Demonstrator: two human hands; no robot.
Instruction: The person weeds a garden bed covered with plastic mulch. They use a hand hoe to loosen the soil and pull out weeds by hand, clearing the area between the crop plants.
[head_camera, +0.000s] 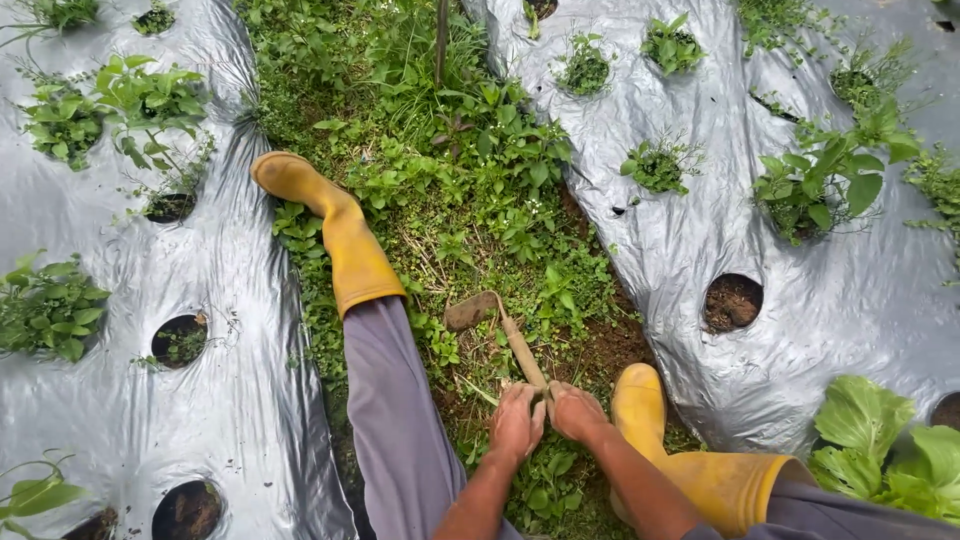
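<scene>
Both bare hands, left hand (516, 421) and right hand (575, 410), fingers wrapped tight round a short wooden-handled hoe (497, 330); its blade bites the weedy furrow (470, 190) between yellow rubber boots (335, 230); shallow strokes would likely spare the silver plastic mulch (690, 250).

Path: a narrow strip of weeds (470, 190) ran between two plastic sheets, open straight ahead.
Left side: a yellow boot (330, 230) and grey trouser leg (390, 410) blocked the way.
Right side: another yellow boot (690, 460) stood close by.
Middle: a small hoe (495, 330) lay across the ground.
Sheets: silver plastic (680, 240) had holes and leafy plants (820, 180) poking up.
</scene>
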